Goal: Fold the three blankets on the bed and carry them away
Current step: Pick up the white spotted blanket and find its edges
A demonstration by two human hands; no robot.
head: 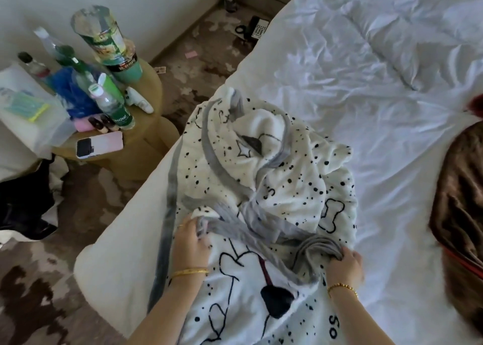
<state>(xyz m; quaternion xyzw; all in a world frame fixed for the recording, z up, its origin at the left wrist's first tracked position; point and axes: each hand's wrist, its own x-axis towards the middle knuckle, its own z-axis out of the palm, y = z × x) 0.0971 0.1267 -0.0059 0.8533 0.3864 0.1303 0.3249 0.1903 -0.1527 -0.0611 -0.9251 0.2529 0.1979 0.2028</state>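
A white blanket (285, 182) with black spots, bone drawings and a grey border lies crumpled at the near left corner of the bed (366, 78). My left hand (192, 242) grips a bunch of its grey edge near the left side. My right hand (345, 263) grips another bunched part of the grey border further right. A brown furry blanket (457, 203) with a red trim lies at the bed's right edge, partly out of view. No third blanket is in view.
A round beige side table (146, 146) left of the bed holds several bottles, a tall snack can (104, 36) and a phone (99, 144). A desk telephone (257, 28) lies on the patterned carpet. Dark clothing (23, 203) lies at far left.
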